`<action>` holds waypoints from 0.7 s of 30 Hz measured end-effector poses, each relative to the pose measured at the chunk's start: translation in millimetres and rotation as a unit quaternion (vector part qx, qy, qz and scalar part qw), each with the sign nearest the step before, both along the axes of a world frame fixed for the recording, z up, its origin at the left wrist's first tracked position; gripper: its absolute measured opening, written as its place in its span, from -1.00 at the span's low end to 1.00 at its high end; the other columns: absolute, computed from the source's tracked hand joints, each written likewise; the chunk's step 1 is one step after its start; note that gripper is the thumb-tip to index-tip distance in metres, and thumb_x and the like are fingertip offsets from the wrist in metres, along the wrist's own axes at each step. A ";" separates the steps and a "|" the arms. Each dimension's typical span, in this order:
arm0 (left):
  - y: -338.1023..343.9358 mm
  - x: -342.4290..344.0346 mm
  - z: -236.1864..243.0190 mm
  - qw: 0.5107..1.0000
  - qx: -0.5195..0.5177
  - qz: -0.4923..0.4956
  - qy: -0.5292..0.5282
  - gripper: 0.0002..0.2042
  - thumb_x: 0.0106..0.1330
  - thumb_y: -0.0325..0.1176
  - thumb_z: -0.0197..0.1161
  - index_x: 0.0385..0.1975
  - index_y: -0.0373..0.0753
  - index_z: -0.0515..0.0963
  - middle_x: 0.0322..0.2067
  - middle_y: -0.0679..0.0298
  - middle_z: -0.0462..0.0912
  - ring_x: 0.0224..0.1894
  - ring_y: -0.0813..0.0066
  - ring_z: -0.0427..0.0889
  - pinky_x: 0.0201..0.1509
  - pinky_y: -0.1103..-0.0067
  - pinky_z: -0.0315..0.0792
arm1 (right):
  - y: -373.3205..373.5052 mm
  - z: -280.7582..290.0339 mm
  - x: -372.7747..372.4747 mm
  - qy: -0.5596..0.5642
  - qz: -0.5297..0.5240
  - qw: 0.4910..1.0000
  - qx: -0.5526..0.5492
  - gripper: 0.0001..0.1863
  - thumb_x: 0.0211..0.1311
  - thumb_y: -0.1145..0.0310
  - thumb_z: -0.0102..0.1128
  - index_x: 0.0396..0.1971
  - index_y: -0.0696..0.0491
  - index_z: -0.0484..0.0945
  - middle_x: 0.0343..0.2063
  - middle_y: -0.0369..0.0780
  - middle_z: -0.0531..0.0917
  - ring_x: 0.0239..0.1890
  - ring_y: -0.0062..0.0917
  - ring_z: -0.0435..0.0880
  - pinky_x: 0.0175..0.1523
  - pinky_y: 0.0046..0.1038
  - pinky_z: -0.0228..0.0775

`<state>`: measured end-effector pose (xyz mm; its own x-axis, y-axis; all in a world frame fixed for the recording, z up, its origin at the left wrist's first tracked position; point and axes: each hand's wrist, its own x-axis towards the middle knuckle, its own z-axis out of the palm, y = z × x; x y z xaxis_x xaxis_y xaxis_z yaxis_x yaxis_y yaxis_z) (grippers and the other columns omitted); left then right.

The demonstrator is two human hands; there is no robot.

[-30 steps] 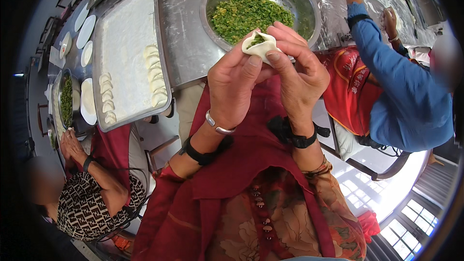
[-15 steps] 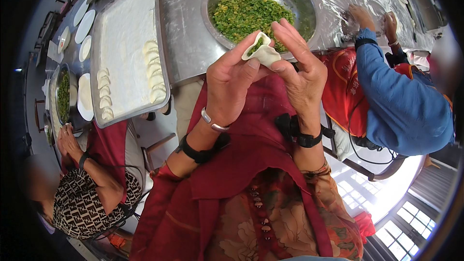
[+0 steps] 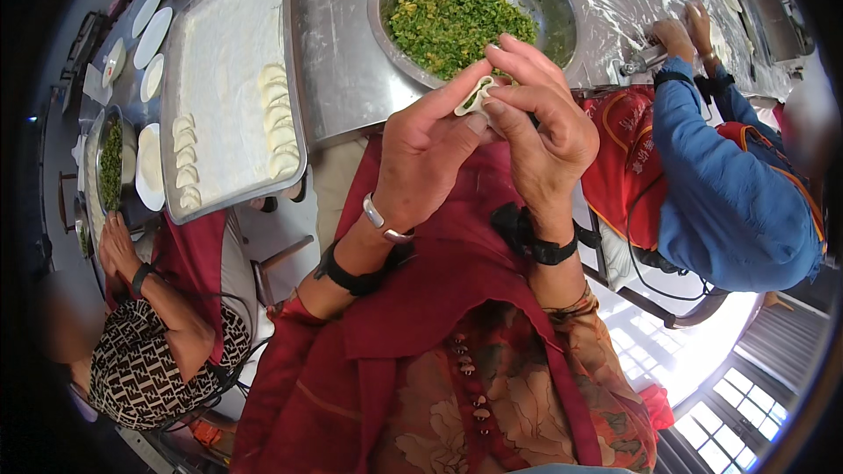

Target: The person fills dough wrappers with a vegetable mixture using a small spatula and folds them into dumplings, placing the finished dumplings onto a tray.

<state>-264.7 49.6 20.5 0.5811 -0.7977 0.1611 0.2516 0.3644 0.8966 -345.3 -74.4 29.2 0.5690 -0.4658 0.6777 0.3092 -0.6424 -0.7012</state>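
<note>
Between my two hands is a dumpling (image 3: pixel 474 96), a white wrapper folded around green filling that still shows at its open left end. My left hand (image 3: pixel 430 145) cradles it from the left, thumb and fingers against the dough. From the right, my right hand (image 3: pixel 549 127) pinches the wrapper's edge with thumb and forefinger, and its fingers hide much of the dough. Just beyond my fingertips stands a steel bowl (image 3: pixel 562 13) with chopped green filling (image 3: pixel 457 26) in it.
To the left lies a floured metal tray (image 3: pixel 233 123) bearing two rows of folded dumplings (image 3: pixel 281 118). White plates (image 3: pixel 154 35) stand past it. A co-worker (image 3: pixel 167 333) sits at left by another bowl of filling. At right, a co-worker in blue (image 3: pixel 729 184) works at the floured steel table (image 3: pixel 615 44).
My right fingers have closed further over the wrapper, so its opening is narrower and less filling shows. The right-hand co-worker's hands have come closer together.
</note>
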 end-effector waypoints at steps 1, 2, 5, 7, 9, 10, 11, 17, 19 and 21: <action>-0.4 0.1 0.5 1.000 0.003 0.003 -0.001 -0.57 0.46 -0.49 0.08 0.31 -0.41 0.30 0.09 0.10 0.55 0.05 0.45 0.60 0.11 0.50 0.60 | -2.6 0.0 -1.9 0.018 0.002 1.000 -0.022 -0.79 -0.04 0.58 0.41 -0.31 0.19 0.69 -0.09 -0.07 0.72 0.16 -0.15 0.59 0.24 -0.25 0.40; -0.5 -0.1 0.7 1.000 0.006 0.007 -0.001 -0.57 0.46 -0.50 0.08 0.30 -0.41 0.31 0.08 0.10 0.56 0.04 0.45 0.60 0.11 0.51 0.60 | -5.5 -0.1 -4.2 0.035 0.004 0.998 -0.044 -0.76 -0.04 0.57 0.41 -0.28 0.19 0.69 -0.07 -0.08 0.71 0.17 -0.15 0.58 0.25 -0.25 0.39; 0.5 0.5 -0.1 0.999 0.013 0.021 0.034 -0.58 0.45 -0.50 0.09 0.29 -0.41 0.32 0.06 0.09 0.58 0.03 0.46 0.61 0.09 0.54 0.60 | -2.4 6.6 -7.3 0.068 -0.002 0.998 -0.018 -0.67 -0.06 0.56 0.42 -0.19 0.18 0.68 0.00 -0.08 0.68 0.22 -0.16 0.54 0.27 -0.25 0.37; 0.1 1.6 0.8 0.999 0.018 0.013 0.023 -0.57 0.45 -0.50 0.10 0.29 -0.41 0.33 0.05 0.10 0.58 0.01 0.46 0.63 0.07 0.55 0.61 | -0.2 13.7 -8.1 0.084 0.000 0.996 0.003 -0.62 -0.07 0.56 0.43 -0.14 0.16 0.67 0.04 -0.09 0.66 0.24 -0.17 0.51 0.28 -0.25 0.36; 1.7 2.3 -0.8 0.999 0.034 0.007 0.006 -0.57 0.45 -0.50 0.10 0.29 -0.41 0.33 0.05 0.10 0.59 -0.01 0.46 0.64 0.05 0.55 0.62 | 0.3 18.3 -6.2 0.095 0.012 0.995 -0.005 -0.58 -0.08 0.55 0.43 -0.11 0.15 0.67 0.07 -0.11 0.64 0.26 -0.18 0.49 0.29 -0.25 0.34; 3.5 2.4 -4.2 0.999 0.047 0.005 -0.006 -0.57 0.45 -0.50 0.10 0.29 -0.41 0.33 0.04 0.10 0.59 -0.02 0.46 0.65 0.04 0.56 0.62 | -0.8 17.5 -5.5 0.100 0.014 0.995 -0.013 -0.60 -0.08 0.56 0.43 -0.13 0.15 0.67 0.07 -0.11 0.65 0.26 -0.18 0.49 0.29 -0.25 0.34; 4.5 2.3 -6.0 0.998 0.060 0.004 -0.018 -0.57 0.45 -0.50 0.10 0.29 -0.41 0.32 0.04 0.10 0.59 -0.03 0.47 0.65 0.03 0.56 0.62 | -2.3 15.6 -4.7 0.104 0.016 0.994 -0.020 -0.61 -0.09 0.57 0.43 -0.14 0.15 0.67 0.06 -0.11 0.65 0.26 -0.18 0.49 0.29 -0.25 0.34; 1.4 2.3 -5.1 0.999 0.031 0.010 -0.009 -0.55 0.44 -0.48 0.12 0.29 -0.43 0.30 0.03 0.09 0.60 -0.04 0.48 0.65 0.02 0.56 0.62 | 1.9 6.3 -2.4 0.080 0.014 0.996 0.022 -0.72 -0.08 0.62 0.39 -0.26 0.15 0.68 0.00 -0.10 0.68 0.23 -0.18 0.53 0.28 -0.25 0.37; 0.0 0.7 -3.2 0.999 0.032 0.020 0.025 -0.55 0.44 -0.48 0.12 0.29 -0.45 0.30 0.02 0.09 0.60 -0.02 0.48 0.64 0.02 0.56 0.62 | 3.6 4.4 -1.4 0.069 0.007 0.997 0.025 -0.74 -0.07 0.62 0.39 -0.29 0.16 0.68 -0.02 -0.10 0.69 0.21 -0.18 0.54 0.26 -0.24 0.38; 0.0 -0.3 -2.5 0.998 0.030 0.025 0.056 -0.55 0.44 -0.49 0.12 0.28 -0.47 0.30 0.02 0.09 0.61 0.00 0.48 0.63 0.03 0.56 0.62 | 3.5 0.9 -0.6 0.053 0.004 0.998 0.019 -0.77 -0.05 0.61 0.39 -0.30 0.16 0.68 -0.04 -0.10 0.70 0.19 -0.18 0.56 0.25 -0.24 0.39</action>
<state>-265.0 49.6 18.0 0.6319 -0.7736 0.0464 0.3343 0.3261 0.8843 -345.8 -70.8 30.1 0.6406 -0.4853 0.5951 0.2360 -0.6130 -0.7540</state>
